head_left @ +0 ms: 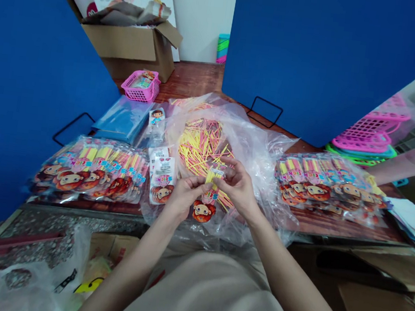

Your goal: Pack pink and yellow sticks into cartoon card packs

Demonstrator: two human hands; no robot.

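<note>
Between my two hands is a small clear packet (203,210) with yellow and pink sticks and a printed cartoon face at its lower end. My left hand (188,193) pinches its left side, fingers closed. On the upper right side, my right hand (239,187) has its fingers closed on the same packet. Just beyond lies a heap of loose yellow and pink sticks (199,144) in a large clear plastic bag (256,156). Left of my left hand are printed cards (162,183) with the same cartoon face.
Filled stick packets lie in a pile at left (94,172) and another pile at right (330,186). Blue panels (318,53) stand on both sides. Behind are a pink basket (141,87) and an open cardboard box (130,45). Stacked baskets (369,132) stand at far right.
</note>
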